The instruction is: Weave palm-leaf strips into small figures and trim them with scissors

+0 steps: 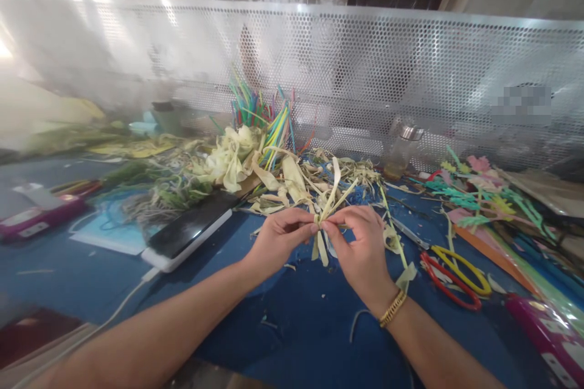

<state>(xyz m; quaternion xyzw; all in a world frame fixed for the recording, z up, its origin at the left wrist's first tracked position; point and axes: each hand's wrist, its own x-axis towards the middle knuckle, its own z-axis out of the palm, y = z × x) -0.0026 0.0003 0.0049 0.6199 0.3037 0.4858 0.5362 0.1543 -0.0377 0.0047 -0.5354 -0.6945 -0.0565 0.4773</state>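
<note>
Both hands meet at the middle of the view, pinching a small bundle of pale dried leaf strips that looks like corn husk. My left hand grips it from the left between thumb and forefinger. From the other side my right hand, with a gold bracelet at its wrist, pinches the same bundle. Strips fan out above the fingers and short ends hang below. Just beyond lies a heap of loose husks. To the right are scissors with one red and one yellow handle loop.
A phone rests on a white block with a cable at left. Colourful pipe cleaners stand behind the husks, before a perforated metal panel. A glass jar, coloured paper flowers and a purple power strip occupy the right.
</note>
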